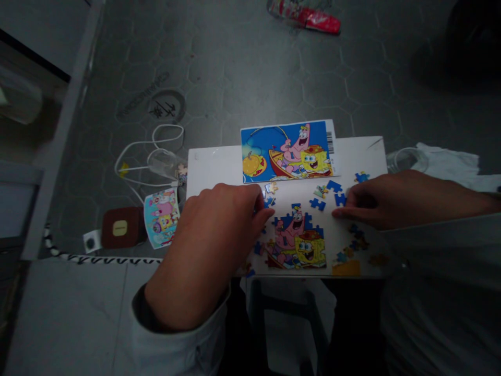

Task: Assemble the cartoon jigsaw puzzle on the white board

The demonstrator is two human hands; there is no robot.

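A partly joined jigsaw puzzle [299,240] with a pink starfish and a yellow sponge figure lies on a white board [215,162]. My left hand [223,235] rests at its upper left, fingers curled among small loose pieces [271,201]; what they hold, if anything, is hidden. To the right, my right hand [385,201] is closed, thumb and forefinger at a blue puzzle piece [340,199]. Close by lie more loose blue pieces [317,204]. Above the puzzle is a picture card [287,151] showing the same figures.
More loose pieces [357,237] and a yellow-orange piece [346,268] lie at the board's lower right. Left of the board are a brown box [122,228], a cartoon card [161,216] and a white cable [131,141]. A red-wrapped item [321,22] lies on the floor. A stool [282,303] stands below.
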